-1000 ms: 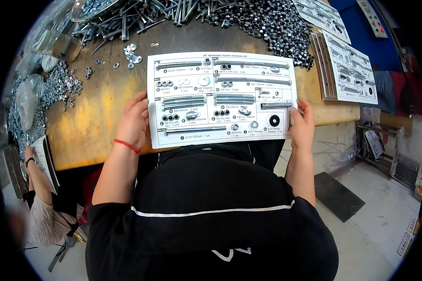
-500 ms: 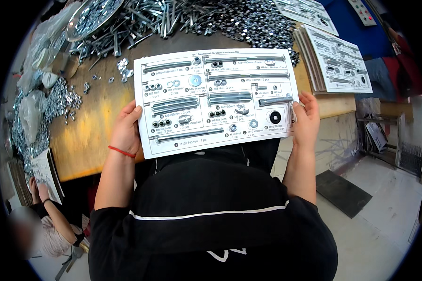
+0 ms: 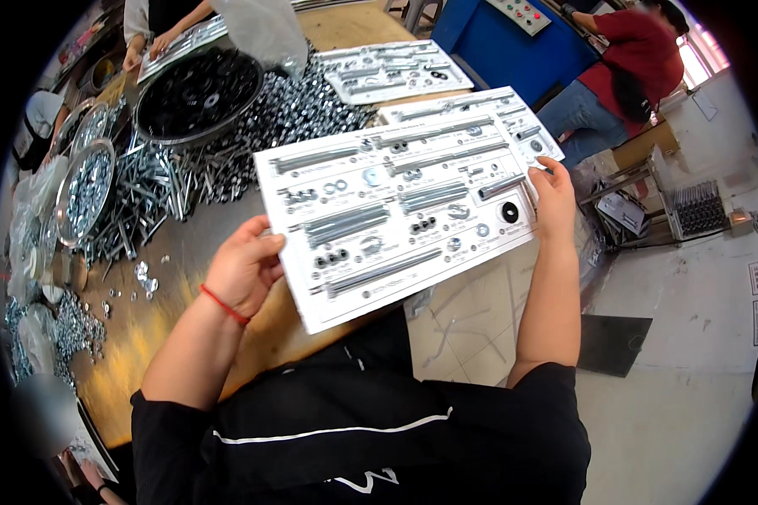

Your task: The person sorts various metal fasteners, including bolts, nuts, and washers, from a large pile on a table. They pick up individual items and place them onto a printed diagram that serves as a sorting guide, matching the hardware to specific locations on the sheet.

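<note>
Left hand (image 3: 242, 268) and right hand (image 3: 554, 192), fingers clamped on opposite edges of the hardware card (image 3: 400, 215); best carried level so nothing slides.

Hardware packing workshop. Wooden worktable (image 3: 185, 328) lying buried under heap of loose silver bolts and screws (image 3: 227, 160); round metal trays (image 3: 84, 189) brimming with small fasteners; large black round tray (image 3: 195, 93) sitting atop heap. White display cards with mounted bolts, nuts and washers (image 3: 396, 71) lying across far end of table. Blue machine cabinet with push buttons (image 3: 514, 38) standing behind. Other workers sitting around table, one person in red shirt (image 3: 640, 63) working nearby. Bare concrete floor (image 3: 682, 379) showing below.
</note>
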`<move>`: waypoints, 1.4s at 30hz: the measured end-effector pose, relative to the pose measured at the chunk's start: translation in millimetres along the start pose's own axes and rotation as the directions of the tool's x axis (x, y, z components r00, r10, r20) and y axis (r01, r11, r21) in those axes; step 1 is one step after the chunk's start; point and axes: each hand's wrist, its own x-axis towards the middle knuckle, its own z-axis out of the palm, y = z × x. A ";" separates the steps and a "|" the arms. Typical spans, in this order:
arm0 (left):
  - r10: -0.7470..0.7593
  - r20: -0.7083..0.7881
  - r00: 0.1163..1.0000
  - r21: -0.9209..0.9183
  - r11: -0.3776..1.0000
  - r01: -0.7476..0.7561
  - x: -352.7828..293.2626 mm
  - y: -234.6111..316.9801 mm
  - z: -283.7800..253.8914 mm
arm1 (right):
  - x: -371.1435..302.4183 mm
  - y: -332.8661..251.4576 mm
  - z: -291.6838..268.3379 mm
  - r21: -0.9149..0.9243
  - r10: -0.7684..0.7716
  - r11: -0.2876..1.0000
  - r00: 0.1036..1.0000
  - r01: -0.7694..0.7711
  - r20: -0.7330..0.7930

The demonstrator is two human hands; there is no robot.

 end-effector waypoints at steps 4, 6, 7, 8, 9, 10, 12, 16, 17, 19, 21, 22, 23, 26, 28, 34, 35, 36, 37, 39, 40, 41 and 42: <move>0.004 0.086 0.996 -0.008 1.000 -0.003 5.7 -1.7 -13.8 | -1.1 -9.8 16.1 -0.058 -0.027 0.998 0.998 0.024 -0.055; 0.007 0.099 0.995 -0.026 1.000 -0.004 4.8 -3.3 -10.2 | 1.4 -7.2 9.6 -0.133 -0.086 0.988 0.992 0.072 -0.097; 0.016 0.105 0.994 -0.033 0.999 -0.013 6.4 -6.2 -14.5 | 5.6 -2.8 10.9 -0.165 -0.116 0.981 0.987 0.097 -0.108; 0.015 0.111 0.994 -0.038 0.999 -0.011 8.6 -8.6 -15.1 | 6.1 -2.6 11.0 -0.132 -0.121 0.986 0.986 0.105 -0.118; 0.015 0.115 0.993 -0.043 0.999 -0.010 11.5 -10.4 -16.7 | 8.1 -2.7 11.6 -0.126 -0.134 0.985 0.983 0.119 -0.124; 0.035 0.140 0.990 -0.046 0.999 -0.028 17.2 -15.6 -23.4 | 11.1 -1.1 14.6 -0.120 -0.148 0.984 0.981 0.133 -0.126; 0.030 0.120 0.992 -0.057 0.998 -0.023 17.0 -20.2 -20.4 | 17.0 6.5 8.2 -0.077 -0.164 0.985 0.976 0.154 -0.142; 0.035 0.123 0.992 -0.037 0.999 -0.031 15.6 -23.0 -18.0 | 19.7 12.4 6.9 -0.075 -0.166 0.985 0.974 0.156 -0.152; 0.040 0.110 0.993 -0.024 0.999 -0.037 14.9 -23.4 -17.9 | 18.6 13.2 8.9 -0.049 -0.172 0.985 0.975 0.167 -0.143; 0.043 0.085 0.995 0.001 0.999 -0.043 14.4 -24.8 -18.6 | 18.7 16.2 12.7 -0.001 -0.182 0.983 0.975 0.183 -0.127; 0.038 0.039 0.999 0.012 0.999 -0.039 14.2 -26.7 -19.0 | 18.9 20.2 13.3 -0.048 -0.202 0.979 0.968 0.197 -0.149; 0.033 0.040 0.999 0.046 0.998 -0.035 13.8 -26.5 -19.1 | 17.5 20.9 12.4 -0.062 -0.213 0.977 0.966 0.205 -0.150; 0.027 0.043 0.999 0.079 0.996 -0.031 14.2 -25.8 -19.4 | 17.2 22.7 9.4 -0.078 -0.224 0.974 0.963 0.214 -0.152; 0.026 0.053 0.998 0.127 0.991 -0.032 16.3 -25.4 -25.8 | 10.4 21.9 13.4 -0.310 -0.313 0.913 0.943 0.266 -0.114; 0.041 0.081 0.996 0.150 0.987 -0.053 20.9 -27.7 -32.1 | -3.0 6.2 22.0 -0.532 -0.535 0.711 0.844 0.460 0.014; 0.108 0.085 0.991 0.274 0.953 -0.127 23.8 -26.8 -40.7 | -88.8 -21.6 63.3 -0.639 -0.608 0.417 0.721 0.647 0.332; 0.131 0.074 0.989 0.309 0.940 -0.147 21.3 -25.3 -41.5 | -98.7 -23.6 66.7 -0.652 -0.597 0.404 0.724 0.642 0.344; 0.154 0.063 0.986 0.344 0.924 -0.167 19.1 -24.3 -43.1 | -107.3 -25.6 69.9 -0.663 -0.587 0.390 0.728 0.639 0.356; 0.167 0.056 0.984 0.353 0.919 -0.176 16.1 -23.7 -44.7 | -113.7 -25.6 70.7 -0.676 -0.574 0.379 0.734 0.632 0.364; 0.192 0.041 0.981 0.372 0.908 -0.193 10.8 -23.9 -50.1 | -118.5 -20.0 70.1 -0.695 -0.546 0.380 0.755 0.610 0.364; 0.190 0.047 0.981 0.393 0.899 -0.193 9.7 -24.1 -54.2 | -119.4 -19.2 69.5 -0.699 -0.544 0.376 0.756 0.609 0.365; 0.198 0.043 0.979 0.397 0.896 -0.198 9.1 -24.2 -58.0 | -120.3 -18.4 68.9 -0.702 -0.541 0.372 0.756 0.607 0.367; 0.206 0.039 0.978 0.401 0.893 -0.204 8.5 -24.2 -61.6 | -121.2 -17.0 67.4 -0.702 -0.541 0.374 0.758 0.606 0.366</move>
